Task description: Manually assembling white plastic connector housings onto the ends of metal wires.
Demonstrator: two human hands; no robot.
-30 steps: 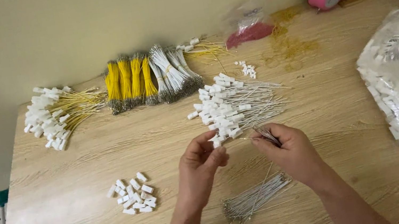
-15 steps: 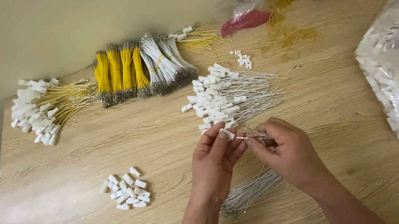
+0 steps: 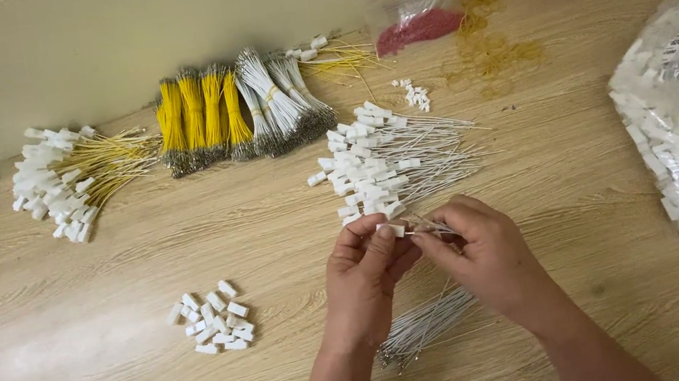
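Left hand point(image 3: 367, 273) pinches small white plastic connector point(image 3: 397, 230), right hand point(image 3: 483, 254) pinches thin white wire point(image 3: 438, 227) (both closed tight): keep wire straight, aligned, seated fully.

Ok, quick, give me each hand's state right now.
Left hand: closed, pinching a small white connector.
Right hand: closed, pinching thin white wires at that connector.

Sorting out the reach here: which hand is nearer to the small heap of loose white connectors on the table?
Left. The left hand is just right of the loose white connectors; the right hand is farther right, beyond the left hand.
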